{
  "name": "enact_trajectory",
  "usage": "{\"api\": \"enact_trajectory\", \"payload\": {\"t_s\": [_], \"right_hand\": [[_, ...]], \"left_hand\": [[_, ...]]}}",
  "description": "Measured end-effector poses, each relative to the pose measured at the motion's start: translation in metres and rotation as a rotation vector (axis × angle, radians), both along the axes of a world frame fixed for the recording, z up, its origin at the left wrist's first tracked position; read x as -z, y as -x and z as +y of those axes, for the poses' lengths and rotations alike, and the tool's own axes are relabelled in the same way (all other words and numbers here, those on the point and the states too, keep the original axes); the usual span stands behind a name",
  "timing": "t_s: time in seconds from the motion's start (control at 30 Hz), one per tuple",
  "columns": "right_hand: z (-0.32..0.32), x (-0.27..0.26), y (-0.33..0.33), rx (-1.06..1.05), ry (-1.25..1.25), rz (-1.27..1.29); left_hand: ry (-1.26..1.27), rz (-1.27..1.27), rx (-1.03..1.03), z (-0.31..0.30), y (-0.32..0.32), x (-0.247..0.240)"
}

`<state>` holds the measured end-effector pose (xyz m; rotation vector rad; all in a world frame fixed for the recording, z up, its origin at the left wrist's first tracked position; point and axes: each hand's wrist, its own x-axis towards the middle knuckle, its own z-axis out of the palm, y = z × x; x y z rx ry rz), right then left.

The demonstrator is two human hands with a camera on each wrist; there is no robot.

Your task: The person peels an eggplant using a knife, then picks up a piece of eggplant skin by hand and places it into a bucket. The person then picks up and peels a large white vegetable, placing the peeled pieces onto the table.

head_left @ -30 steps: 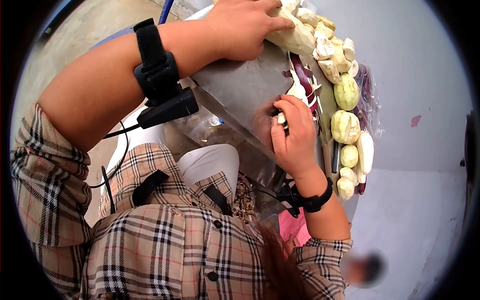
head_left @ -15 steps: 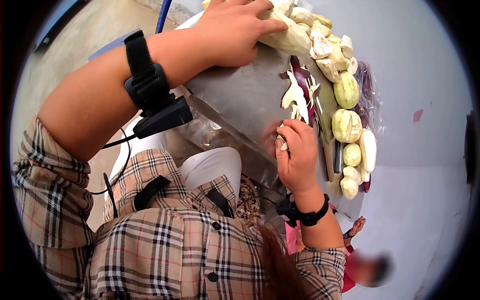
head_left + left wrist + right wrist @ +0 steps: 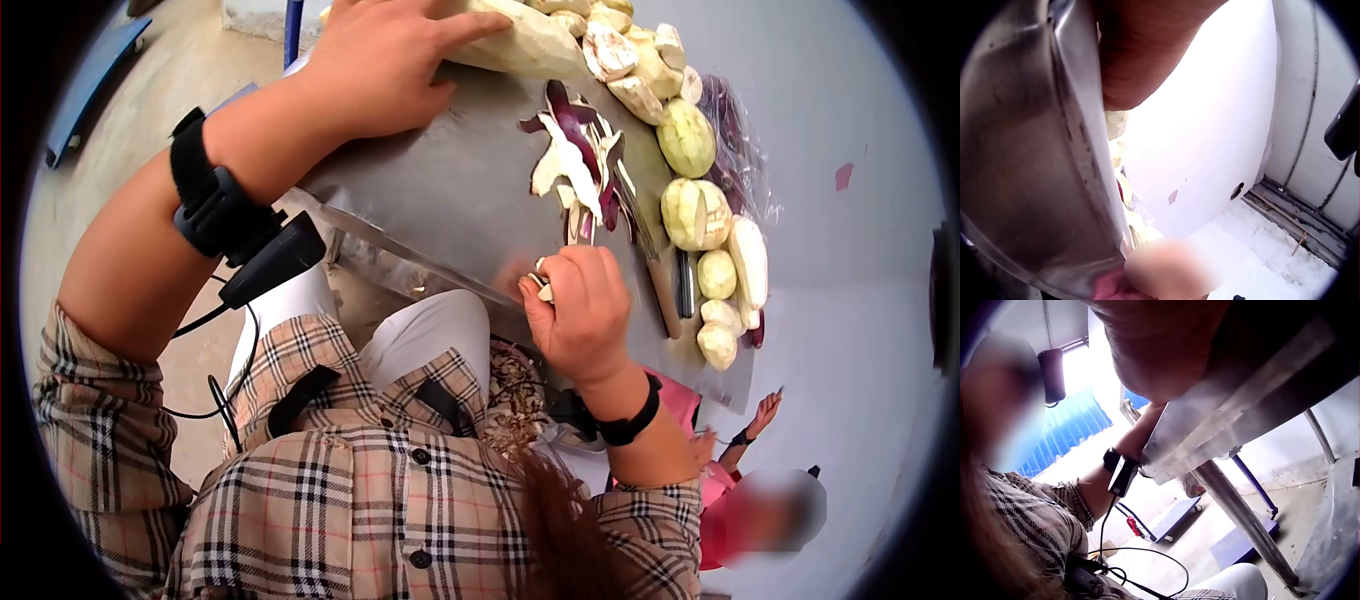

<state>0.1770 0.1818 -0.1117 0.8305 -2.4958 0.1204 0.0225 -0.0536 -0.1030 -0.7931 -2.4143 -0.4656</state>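
My left hand point(image 3: 385, 65) rests over a long peeled eggplant point(image 3: 515, 42) at the far side of the metal table point(image 3: 400, 185). Its index finger lies along the pale flesh and the thumb stands off to the near side; the other fingertips are partly out of view. Near the table's front edge, my right hand point(image 3: 582, 312) has its fingers curled round pale peel scraps point(image 3: 541, 280). Just beyond it lies a heap of purple-and-white eggplant peels point(image 3: 575, 160). Both wrist views show mostly the table's underside and edge; what the hands hold is hidden there.
Peeled eggplants point(image 3: 697, 214) line the table's right side, beside a plastic bag of purple eggplants point(image 3: 735, 140). A wooden-handled knife point(image 3: 662, 298) lies right of the peels, with a black handle point(image 3: 685, 283) alongside. Scraps point(image 3: 515, 395) lie below the table. Another person point(image 3: 735, 510) is at lower right.
My right hand has drawn back from the peel heap toward the table's front edge, holding scraps. The left hand has shifted left over the eggplant. The other person has come further into view.
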Motion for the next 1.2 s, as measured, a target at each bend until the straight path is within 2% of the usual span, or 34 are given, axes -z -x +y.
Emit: {"api": "enact_trajectory", "payload": {"t_s": [0.2,0.33,0.43,0.47,0.67,0.77,0.87,0.97,1.07,1.13,1.17,1.2], "right_hand": [[0.001,-0.003,-0.001,0.038,0.025,-0.050],[0.004,-0.003,0.004,0.033,0.149,-0.067],[0.008,-0.006,0.004,0.077,0.343,-0.071],[0.011,-0.009,0.003,0.117,0.388,-0.083],[0.035,-0.018,0.001,0.348,0.994,-0.185],[0.055,-0.027,-0.001,0.324,1.314,-0.171],[0.080,-0.037,-0.013,0.157,1.489,-0.157],[0.103,-0.052,-0.042,0.052,1.447,-0.229],[0.102,-0.053,-0.087,0.094,1.410,-0.406],[0.094,-0.043,-0.118,0.125,1.327,-0.538],[0.097,-0.030,-0.131,0.039,1.394,-0.641],[0.094,-0.019,-0.146,0.116,1.348,-0.688]], "left_hand": [[0.028,0.036,-0.020,0.001,0.001,0.000],[0.049,-0.034,-0.029,0.003,0.001,-0.005],[0.015,0.013,0.001,0.004,0.000,-0.004],[0.083,-0.010,-0.065,0.004,0.003,-0.003],[0.019,0.013,-0.049,0.014,-0.014,-0.012],[0.055,0.031,-0.071,0.015,-0.014,-0.013],[0.081,0.011,-0.094,0.019,-0.021,-0.019],[0.137,-0.008,-0.157,0.024,-0.029,-0.021],[0.182,-0.014,-0.202,0.027,-0.038,-0.026],[0.193,0.079,-0.075,0.019,-0.022,-0.020],[0.188,0.145,0.036,0.011,-0.008,-0.016],[0.190,0.212,0.145,0.002,0.007,-0.011]]}}
